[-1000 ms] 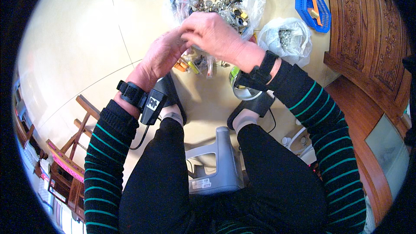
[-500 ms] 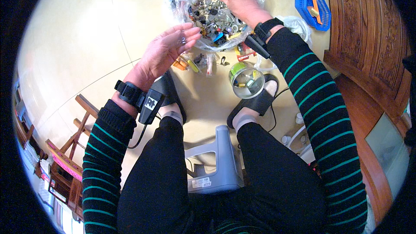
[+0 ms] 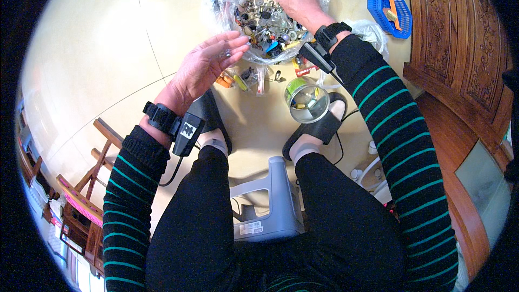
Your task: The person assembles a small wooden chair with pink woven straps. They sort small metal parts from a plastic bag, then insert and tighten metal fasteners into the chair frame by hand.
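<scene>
Left hand (image 3: 208,62) is palm up in the head view, the only one, its fingers spread long and loosely cupped by the near edge of the bag (image 3: 220,0); a few small, shiny bits (image 3: 224,53) rest there, and the slight hollow probably keeps them from rolling off. Right hand (image 3: 300,2) reaches over the far part of the bag, thumb and fingers narrowed toward the parts (image 3: 259,15); whether the tips grip one I cannot tell. Those parts, many of them grey or dark, lie heaped inside the bag, whose clear sides are spread wide, likely so that everything can be seen and reached from above. A clear tub (image 3: 293,87) with a few pieces in it stands beside the right slipper (image 3: 319,130), seemingly for easy reach, and packets (image 3: 261,85) lie just short of the bag.

All this rests on a pale, glossy floor (image 3: 97,48) with thin joint lines and a patch of glare. To the right are a second bag (image 3: 373,35) and a blue basket (image 3: 377,4) holding an orange strip (image 3: 397,16); beyond is carved brown wood (image 3: 457,21). A grey stool (image 3: 289,205) shows at lower middle, and a wooden chair (image 3: 97,157) leans along the left rim
</scene>
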Motion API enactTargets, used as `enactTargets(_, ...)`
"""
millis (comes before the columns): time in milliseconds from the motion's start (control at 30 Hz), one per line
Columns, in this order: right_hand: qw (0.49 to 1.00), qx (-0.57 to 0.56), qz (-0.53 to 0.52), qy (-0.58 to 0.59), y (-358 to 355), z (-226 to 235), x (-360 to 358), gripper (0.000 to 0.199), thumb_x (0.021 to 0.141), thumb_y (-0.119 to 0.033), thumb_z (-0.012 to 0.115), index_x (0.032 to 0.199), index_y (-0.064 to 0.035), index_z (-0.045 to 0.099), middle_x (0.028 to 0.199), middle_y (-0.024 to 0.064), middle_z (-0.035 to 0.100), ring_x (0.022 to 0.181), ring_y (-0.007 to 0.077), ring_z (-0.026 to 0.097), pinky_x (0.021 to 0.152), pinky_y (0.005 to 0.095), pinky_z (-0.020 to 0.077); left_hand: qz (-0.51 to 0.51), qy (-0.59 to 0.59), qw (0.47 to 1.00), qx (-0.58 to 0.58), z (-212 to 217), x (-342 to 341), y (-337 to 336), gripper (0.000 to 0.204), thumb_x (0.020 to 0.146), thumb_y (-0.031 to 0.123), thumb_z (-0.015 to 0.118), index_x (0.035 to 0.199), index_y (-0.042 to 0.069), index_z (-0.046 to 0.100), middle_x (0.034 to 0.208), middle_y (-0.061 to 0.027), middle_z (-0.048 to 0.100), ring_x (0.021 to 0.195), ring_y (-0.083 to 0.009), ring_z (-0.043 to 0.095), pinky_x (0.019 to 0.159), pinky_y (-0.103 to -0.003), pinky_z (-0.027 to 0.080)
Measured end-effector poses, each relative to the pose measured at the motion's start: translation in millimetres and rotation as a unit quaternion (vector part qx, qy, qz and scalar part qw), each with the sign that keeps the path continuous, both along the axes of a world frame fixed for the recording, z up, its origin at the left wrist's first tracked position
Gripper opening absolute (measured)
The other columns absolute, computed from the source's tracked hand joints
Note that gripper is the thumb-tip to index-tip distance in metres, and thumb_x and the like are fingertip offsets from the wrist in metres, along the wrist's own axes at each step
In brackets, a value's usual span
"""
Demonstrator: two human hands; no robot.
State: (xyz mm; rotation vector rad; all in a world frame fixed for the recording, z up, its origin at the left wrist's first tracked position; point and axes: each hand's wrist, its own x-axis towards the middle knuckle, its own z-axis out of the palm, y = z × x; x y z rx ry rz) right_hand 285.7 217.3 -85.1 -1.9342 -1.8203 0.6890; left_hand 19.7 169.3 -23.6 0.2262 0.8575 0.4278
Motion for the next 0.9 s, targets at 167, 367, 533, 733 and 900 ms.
enactTargets(167,0.998,0.020,0.026,-0.046,8.6,-1.3,-11.1,0.017,0.082,-0.018,0.067,0.098,-0.0159,0.074,0.097,0.0133,0.072,0.092,0.0331,0.070,0.080,0.0444,0.0558,-0.004,-0.001,1.000,0.001,-0.8,2.4,-2.8,0.039,0.102,0.006,0.046,0.139,-0.007,0.045,0.132,-0.0200,0.058,0.116,-0.0238,0.062,0.102,-0.030,0.052)
enactTargets(367,0.988,0.025,0.063,-0.140,11.9,-0.7,-17.5,0.014,0.085,-0.012,0.064,0.097,-0.0092,0.069,0.097,0.0164,0.070,0.095,0.0355,0.069,0.081,0.0459,0.0571,-0.008,0.003,1.000,-0.010,-4.2,3.8,-4.9,0.038,0.103,0.006,0.045,0.138,-0.007,0.045,0.132,-0.0198,0.058,0.115,-0.0232,0.062,0.103,-0.031,0.052)
enactTargets(533,0.972,0.063,0.108,-0.197,9.6,-0.7,-20.1,0.016,0.084,-0.007,0.062,0.098,-0.0058,0.068,0.094,0.0166,0.070,0.095,0.0363,0.069,0.082,0.0461,0.0574,-0.008,0.001,1.000,-0.008,-5.1,1.6,-5.7,0.038,0.103,0.006,0.045,0.138,-0.007,0.045,0.132,-0.0197,0.058,0.116,-0.0228,0.062,0.103,-0.030,0.052)
enactTargets(733,0.996,-0.045,0.079,-0.022,14.5,3.5,2.7,0.016,0.084,-0.009,0.064,0.099,-0.0030,0.067,0.099,0.0155,0.069,0.088,0.0302,0.070,0.075,0.0388,0.0570,-0.008,0.004,1.000,-0.006,-6.2,0.3,-6.6,0.038,0.103,0.006,0.043,0.139,-0.008,0.044,0.131,-0.0200,0.058,0.115,-0.0231,0.062,0.103,-0.030,0.052)
enactTargets(900,0.824,-0.262,-0.094,0.494,10.9,8.7,30.1,0.021,0.094,-0.019,0.063,0.108,-0.0030,0.065,0.092,-0.0004,0.065,0.080,0.0083,0.060,0.075,0.0250,0.0514,-0.007,0.001,1.000,-0.003,-5.9,-0.4,-6.1,0.038,0.103,0.006,0.043,0.139,-0.008,0.044,0.130,-0.0207,0.059,0.115,-0.0236,0.063,0.102,-0.030,0.053)
